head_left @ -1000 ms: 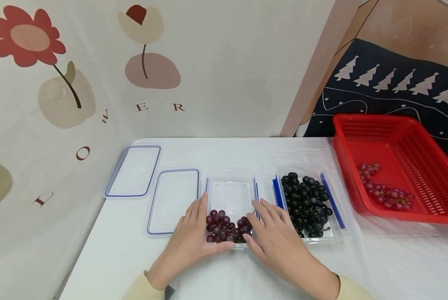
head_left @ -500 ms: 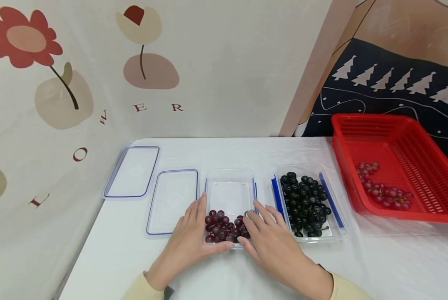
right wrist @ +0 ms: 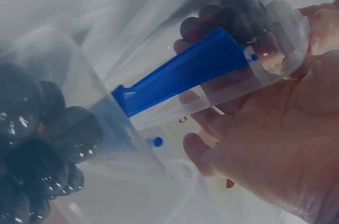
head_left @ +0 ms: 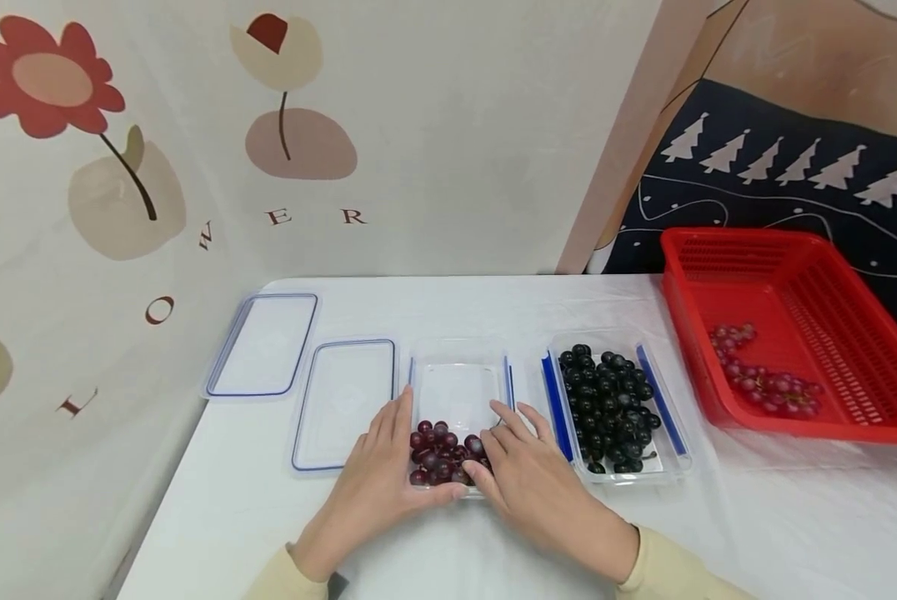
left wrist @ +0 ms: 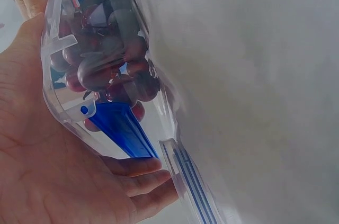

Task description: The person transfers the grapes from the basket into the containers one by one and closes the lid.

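Observation:
A clear plastic container (head_left: 459,392) with blue side clips stands in front of me, dark red grapes (head_left: 437,454) filling its near end. My left hand (head_left: 373,467) rests along its left wall, fingers straight, thumb along the front edge. In the left wrist view the grapes (left wrist: 106,60) show through the wall beside the palm. My right hand (head_left: 531,475) reaches over the right wall, its fingers and thumb spread on the grapes and covering those at the right. The right wrist view shows its fingers behind the blue clip (right wrist: 185,70).
Just right stands a second clear container full of black grapes (head_left: 609,408). Two clear lids with blue seals, a nearer lid (head_left: 347,404) and a farther lid (head_left: 268,346), lie to the left. A red basket (head_left: 786,250) with a bunch of pink-red grapes (head_left: 771,383) sits far right.
My right hand has shifted left, farther over the grapes, and covers more of the right-hand ones. The left hand has stayed on the container. The head view has shifted slightly.

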Available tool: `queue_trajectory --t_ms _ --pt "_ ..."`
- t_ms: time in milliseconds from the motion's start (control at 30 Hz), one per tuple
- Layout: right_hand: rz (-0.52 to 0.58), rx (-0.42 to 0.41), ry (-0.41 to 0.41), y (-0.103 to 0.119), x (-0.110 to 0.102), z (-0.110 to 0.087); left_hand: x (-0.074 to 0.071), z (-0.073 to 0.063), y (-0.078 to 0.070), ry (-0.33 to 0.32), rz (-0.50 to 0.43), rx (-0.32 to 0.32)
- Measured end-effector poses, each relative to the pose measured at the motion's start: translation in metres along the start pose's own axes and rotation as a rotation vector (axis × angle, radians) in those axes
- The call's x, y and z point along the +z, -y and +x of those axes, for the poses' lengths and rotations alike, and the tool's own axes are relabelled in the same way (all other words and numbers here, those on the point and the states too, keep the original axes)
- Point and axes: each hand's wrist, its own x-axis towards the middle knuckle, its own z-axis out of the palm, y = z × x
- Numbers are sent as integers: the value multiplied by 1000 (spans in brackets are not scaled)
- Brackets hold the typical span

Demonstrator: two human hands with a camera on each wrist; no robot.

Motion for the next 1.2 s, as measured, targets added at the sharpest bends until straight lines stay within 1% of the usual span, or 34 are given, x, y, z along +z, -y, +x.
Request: queue_trajectory --t_ms 133,267,400,533,633,800,967,1067,1200 --pt "-27 -10 -56 -3 4 -1 1 1 -1 3 4 -6" --pt "-61 -29 -58 -6 5 1 1 2 0 0 3 -14" --pt "-91 -64 -7 -9 3 3 0 2 1 13 -3 -19" --pt "-65 -110 72 -12 -3 6 1 1 2 9 0 -23" --pt "-29 -118 113 -15 -3 7 3 -1 2 -2 1 -19" --pt "23 -58 125 -18 0 1 4 0 1 -12 -4 -5" --pt "100 -12 118 -21 -5 -3 4 1 1 -19 4 -7" --pt "165 14 110 -22 -9 -4 3 0 1 -21 11 0" --pt "222 65 83 -25 -15 -4 3 1 1 -16 10 4"
